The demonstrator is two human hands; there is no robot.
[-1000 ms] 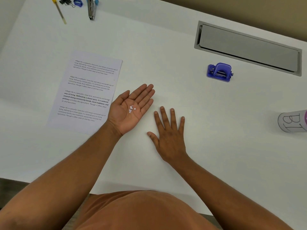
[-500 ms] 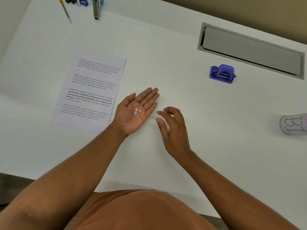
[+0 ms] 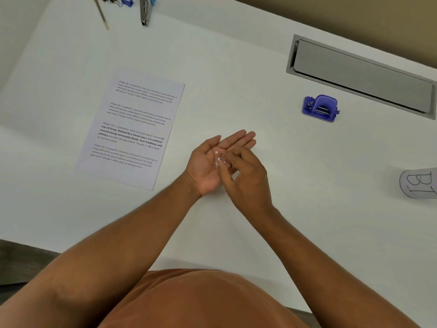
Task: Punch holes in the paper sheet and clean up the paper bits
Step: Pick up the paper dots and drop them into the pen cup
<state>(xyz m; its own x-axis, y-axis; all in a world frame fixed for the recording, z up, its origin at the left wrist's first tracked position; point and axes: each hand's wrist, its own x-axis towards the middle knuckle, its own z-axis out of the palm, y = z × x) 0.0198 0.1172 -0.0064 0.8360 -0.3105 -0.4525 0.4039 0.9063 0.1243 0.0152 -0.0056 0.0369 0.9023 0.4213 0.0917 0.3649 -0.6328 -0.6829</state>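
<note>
My left hand lies palm up on the white table with several small white paper bits in its palm. My right hand hovers over that palm, its fingertips pinched together at the bits. The printed paper sheet lies flat to the left of both hands. A purple hole punch stands to the upper right, apart from the hands.
A grey cable hatch is set into the table behind the punch. A white cylinder marked "B1" lies at the right edge. A pencil, binder clips, a sharpener and a stapler sit at the far left.
My right hand has lifted off the table and moved left over my left palm, its fingers closing at the paper bits. The left hand stays palm up.
</note>
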